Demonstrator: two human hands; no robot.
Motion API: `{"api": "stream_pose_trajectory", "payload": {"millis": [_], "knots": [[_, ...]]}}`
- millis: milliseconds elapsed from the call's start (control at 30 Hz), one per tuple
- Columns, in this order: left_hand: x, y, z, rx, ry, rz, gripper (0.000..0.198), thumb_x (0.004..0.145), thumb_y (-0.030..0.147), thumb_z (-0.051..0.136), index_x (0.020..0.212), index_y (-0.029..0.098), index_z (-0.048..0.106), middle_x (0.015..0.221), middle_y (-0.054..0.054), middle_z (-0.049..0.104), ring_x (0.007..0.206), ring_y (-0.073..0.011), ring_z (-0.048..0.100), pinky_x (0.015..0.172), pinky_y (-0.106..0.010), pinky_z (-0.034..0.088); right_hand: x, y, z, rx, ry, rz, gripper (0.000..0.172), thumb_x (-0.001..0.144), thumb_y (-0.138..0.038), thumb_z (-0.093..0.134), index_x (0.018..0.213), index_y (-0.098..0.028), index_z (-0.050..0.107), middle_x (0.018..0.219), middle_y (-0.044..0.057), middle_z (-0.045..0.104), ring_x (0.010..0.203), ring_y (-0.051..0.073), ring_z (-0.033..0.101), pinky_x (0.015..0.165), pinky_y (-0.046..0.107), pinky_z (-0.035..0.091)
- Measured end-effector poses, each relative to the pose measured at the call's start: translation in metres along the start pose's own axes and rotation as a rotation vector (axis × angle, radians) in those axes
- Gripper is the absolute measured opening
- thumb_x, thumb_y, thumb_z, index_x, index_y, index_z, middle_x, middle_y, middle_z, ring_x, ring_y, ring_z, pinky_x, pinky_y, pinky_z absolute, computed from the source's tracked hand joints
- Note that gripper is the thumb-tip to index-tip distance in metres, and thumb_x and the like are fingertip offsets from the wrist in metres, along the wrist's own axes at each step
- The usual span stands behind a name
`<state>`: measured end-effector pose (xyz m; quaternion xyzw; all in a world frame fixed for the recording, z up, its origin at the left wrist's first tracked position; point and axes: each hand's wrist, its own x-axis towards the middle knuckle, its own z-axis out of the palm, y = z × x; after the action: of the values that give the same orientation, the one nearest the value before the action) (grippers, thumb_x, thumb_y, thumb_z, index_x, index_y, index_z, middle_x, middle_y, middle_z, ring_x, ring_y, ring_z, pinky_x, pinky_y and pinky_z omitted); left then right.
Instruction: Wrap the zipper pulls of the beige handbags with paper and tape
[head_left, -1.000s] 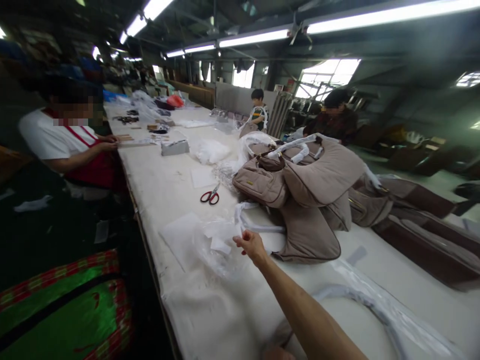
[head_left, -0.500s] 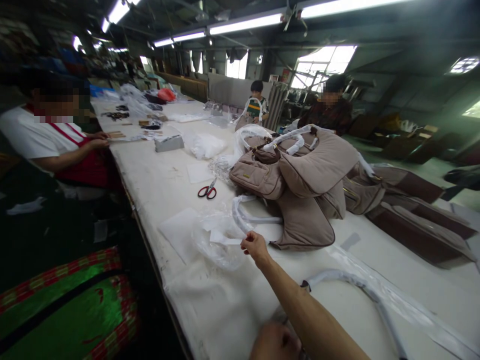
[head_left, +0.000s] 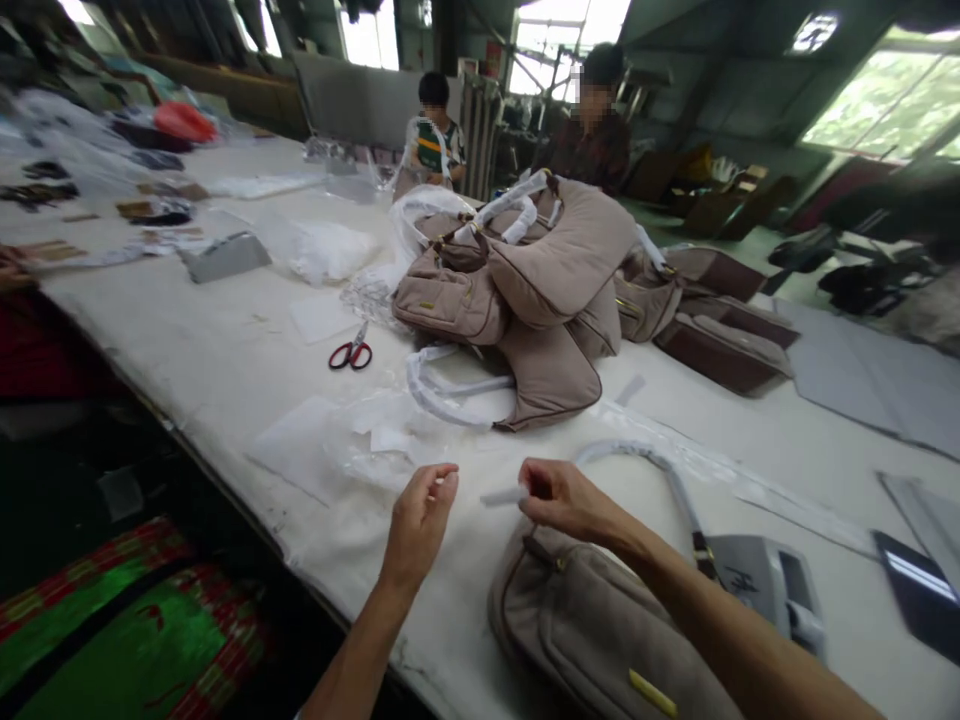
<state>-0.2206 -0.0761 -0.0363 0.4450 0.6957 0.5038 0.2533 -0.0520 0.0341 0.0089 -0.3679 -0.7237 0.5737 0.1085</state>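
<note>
My right hand (head_left: pixel 566 498) pinches a short translucent white strip (head_left: pixel 502 496) that points toward my left hand. Thumb and forefinger of my left hand (head_left: pixel 418 525) are pressed together just left of the strip; anything between them is too small to make out. Below my right hand lies a taupe handbag (head_left: pixel 600 620) with a gold-coloured plate, partly covered by my right forearm. Its handle (head_left: pixel 667 475), wrapped in pale film, arches over the table behind that arm. A grey tape dispenser-like device (head_left: pixel 765 580) stands right of the bag.
A pile of taupe bags (head_left: pixel 555 260) with wrapped handles sits ahead. Red-handled scissors (head_left: pixel 350 352), crumpled clear plastic (head_left: pixel 375 445) and a grey box (head_left: pixel 227 257) lie on the white table (head_left: pixel 225 350). A dark phone-like slab (head_left: pixel 919 580) is at right. Two people are across the table.
My right hand has drawn back from the clear plastic with a white strip. My left hand has come up beside it. The view has swung right and down, showing the handbag.
</note>
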Motion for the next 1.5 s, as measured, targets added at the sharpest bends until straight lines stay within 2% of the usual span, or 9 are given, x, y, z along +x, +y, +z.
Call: {"api": "stream_pose_trajectory", "payload": {"millis": [133, 233, 300, 400, 500, 600, 733, 1000, 1500], "knots": [[-0.037, 0.051, 0.020, -0.071, -0.530, 0.289, 0.033, 0.080, 0.034, 0.052, 0.111, 0.022, 0.053, 0.106, -0.007, 0.058, 0.092, -0.0189, 0.054, 0.077, -0.028, 0.044, -0.074, 0.000, -0.011, -0.274, -0.094, 0.080, 0.009, 0.058, -0.006, 0.052, 0.060, -0.015, 0.049, 0.052, -0.008, 0.044, 0.049, 0.005, 0.037, 0.043, 0.017, 0.023], [-0.058, 0.057, 0.039, -0.041, -0.690, 0.249, 0.020, 0.085, 0.030, 0.045, 0.088, 0.020, 0.062, 0.078, -0.002, 0.062, 0.074, -0.0146, 0.055, 0.069, -0.025, 0.042, -0.107, 0.012, -0.006, -0.139, -0.071, 0.171, 0.008, 0.065, -0.010, 0.053, 0.069, -0.016, 0.053, 0.055, -0.007, 0.047, 0.050, 0.006, 0.041, 0.044, 0.017, 0.028], [-0.066, 0.046, 0.047, -0.138, -0.706, 0.036, 0.026, 0.086, 0.032, 0.041, 0.076, 0.017, 0.060, 0.066, 0.000, 0.057, 0.062, -0.0122, 0.052, 0.059, -0.022, 0.041, -0.116, 0.023, -0.003, -0.069, 0.027, 0.150, 0.014, 0.071, -0.015, 0.054, 0.084, -0.018, 0.057, 0.062, -0.004, 0.053, 0.055, 0.009, 0.047, 0.048, 0.018, 0.034], [-0.069, 0.023, 0.049, -0.333, -0.714, -0.355, 0.029, 0.082, 0.041, 0.046, 0.075, 0.015, 0.056, 0.059, 0.001, 0.054, 0.053, -0.0118, 0.052, 0.044, -0.019, 0.038, -0.111, 0.038, 0.002, -0.193, 0.240, 0.036, 0.020, 0.076, -0.020, 0.054, 0.095, -0.021, 0.060, 0.073, -0.001, 0.059, 0.066, 0.013, 0.052, 0.059, 0.022, 0.040], [-0.068, 0.008, 0.044, -0.394, -0.670, -0.544, 0.031, 0.076, 0.044, 0.054, 0.075, 0.013, 0.055, 0.055, 0.002, 0.053, 0.047, -0.0113, 0.052, 0.038, -0.018, 0.034, -0.093, 0.047, 0.009, -0.433, 0.267, -0.020, 0.015, 0.077, -0.020, 0.055, 0.089, -0.020, 0.062, 0.083, 0.003, 0.058, 0.073, 0.016, 0.054, 0.065, 0.025, 0.041], [-0.066, 0.004, 0.039, -0.373, -0.645, -0.542, 0.032, 0.073, 0.043, 0.058, 0.076, 0.011, 0.059, 0.054, 0.002, 0.054, 0.047, -0.0100, 0.050, 0.039, -0.017, 0.034, -0.079, 0.053, 0.014, -0.583, 0.174, 0.019, 0.011, 0.074, -0.018, 0.058, 0.083, -0.019, 0.064, 0.086, 0.005, 0.056, 0.076, 0.017, 0.054, 0.066, 0.026, 0.041], [-0.062, 0.002, 0.035, -0.331, -0.623, -0.498, 0.032, 0.072, 0.042, 0.058, 0.075, 0.011, 0.062, 0.055, 0.001, 0.054, 0.048, -0.0087, 0.046, 0.041, -0.017, 0.034, -0.081, 0.064, 0.014, -0.517, 0.124, -0.092, 0.014, 0.081, -0.019, 0.053, 0.089, -0.022, 0.065, 0.086, 0.003, 0.056, 0.080, 0.016, 0.054, 0.071, 0.025, 0.042], [-0.055, -0.004, 0.043, -0.278, -0.655, -0.487, 0.029, 0.067, 0.041, 0.063, 0.070, 0.012, 0.060, 0.057, 0.004, 0.049, 0.050, -0.0084, 0.042, 0.044, -0.018, 0.036, -0.089, 0.085, 0.016, -0.465, 0.190, -0.229, 0.017, 0.084, -0.022, 0.050, 0.093, -0.022, 0.064, 0.090, 0.004, 0.057, 0.081, 0.015, 0.053, 0.073, 0.026, 0.043], [-0.047, -0.002, 0.047, -0.248, -0.732, -0.535, 0.027, 0.067, 0.039, 0.064, 0.072, 0.012, 0.061, 0.059, 0.002, 0.051, 0.054, -0.0095, 0.044, 0.046, -0.018, 0.038, -0.092, 0.085, 0.016, -0.567, 0.186, -0.278, 0.018, 0.086, -0.022, 0.045, 0.093, -0.021, 0.062, 0.088, 0.005, 0.058, 0.077, 0.016, 0.054, 0.066, 0.027, 0.043]]}}
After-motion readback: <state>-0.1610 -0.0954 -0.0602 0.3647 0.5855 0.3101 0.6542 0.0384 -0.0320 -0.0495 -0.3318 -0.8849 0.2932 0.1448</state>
